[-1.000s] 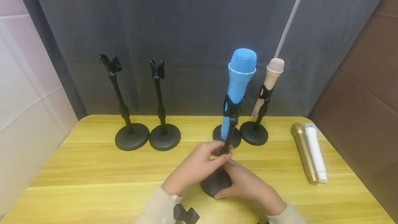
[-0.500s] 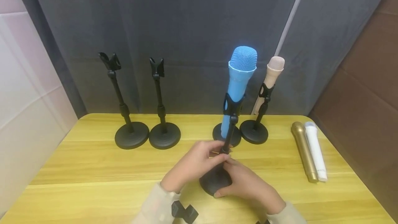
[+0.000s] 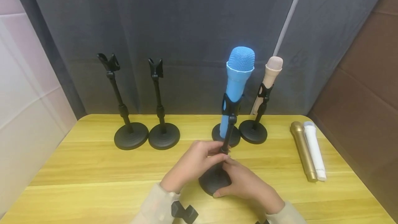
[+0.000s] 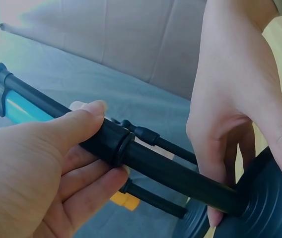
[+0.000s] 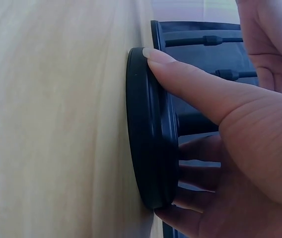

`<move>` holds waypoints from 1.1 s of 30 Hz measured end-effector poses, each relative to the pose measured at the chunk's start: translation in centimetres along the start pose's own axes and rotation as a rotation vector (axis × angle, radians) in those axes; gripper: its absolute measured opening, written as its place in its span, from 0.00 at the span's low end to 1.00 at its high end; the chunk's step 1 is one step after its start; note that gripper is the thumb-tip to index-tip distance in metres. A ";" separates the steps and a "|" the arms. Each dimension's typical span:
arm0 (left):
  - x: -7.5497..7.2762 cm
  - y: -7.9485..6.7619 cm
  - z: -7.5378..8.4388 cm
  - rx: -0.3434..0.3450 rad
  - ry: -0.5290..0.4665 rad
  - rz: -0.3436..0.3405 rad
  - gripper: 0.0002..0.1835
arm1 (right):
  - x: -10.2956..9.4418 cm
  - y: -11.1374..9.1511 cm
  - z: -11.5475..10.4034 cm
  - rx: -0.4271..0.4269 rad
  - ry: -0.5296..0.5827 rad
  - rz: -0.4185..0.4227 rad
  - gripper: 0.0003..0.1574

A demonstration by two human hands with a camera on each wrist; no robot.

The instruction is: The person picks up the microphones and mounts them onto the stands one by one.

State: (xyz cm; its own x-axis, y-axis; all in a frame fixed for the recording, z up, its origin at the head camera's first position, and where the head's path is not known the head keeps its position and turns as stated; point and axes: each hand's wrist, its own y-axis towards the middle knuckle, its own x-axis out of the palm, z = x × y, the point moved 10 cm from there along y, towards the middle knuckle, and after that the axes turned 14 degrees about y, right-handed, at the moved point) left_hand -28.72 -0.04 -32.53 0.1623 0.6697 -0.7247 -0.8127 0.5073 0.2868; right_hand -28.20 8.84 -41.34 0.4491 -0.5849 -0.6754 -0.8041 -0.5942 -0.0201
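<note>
A blue microphone sits tilted in the clip of a black microphone stand in front of me. My left hand grips the stand's pole at its collar, thumb on one side and fingers on the other. Lower down, my right hand holds the round base, its thumb on the rim and its fingers around the far side. That base is right at the wooden tabletop. Directly behind stands another round black base, its upper part mostly hidden by the blue microphone.
At the back right a beige microphone rests in a stand. Two stands without microphones, one beside the other, are at the back left. A gold microphone and a white microphone lie on the table at right.
</note>
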 end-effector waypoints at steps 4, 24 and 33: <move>-0.1 0.0 0.1 0.000 0.008 0.015 0.08 | 0.0 0.0 -0.1 0.002 0.004 0.001 0.61; -0.6 -0.1 0.5 -0.001 0.028 0.065 0.06 | 0.1 -0.1 -0.1 0.010 0.002 -0.001 0.63; -0.9 -0.1 0.7 -0.004 0.065 0.107 0.04 | 0.0 -0.1 -0.1 0.013 -0.011 0.006 0.60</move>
State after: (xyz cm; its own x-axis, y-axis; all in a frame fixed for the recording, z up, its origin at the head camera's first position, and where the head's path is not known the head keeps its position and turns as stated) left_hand -28.36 -0.32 -31.47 0.0380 0.6834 -0.7291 -0.8256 0.4325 0.3624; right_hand -28.07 8.82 -41.29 0.4395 -0.5824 -0.6839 -0.8120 -0.5832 -0.0252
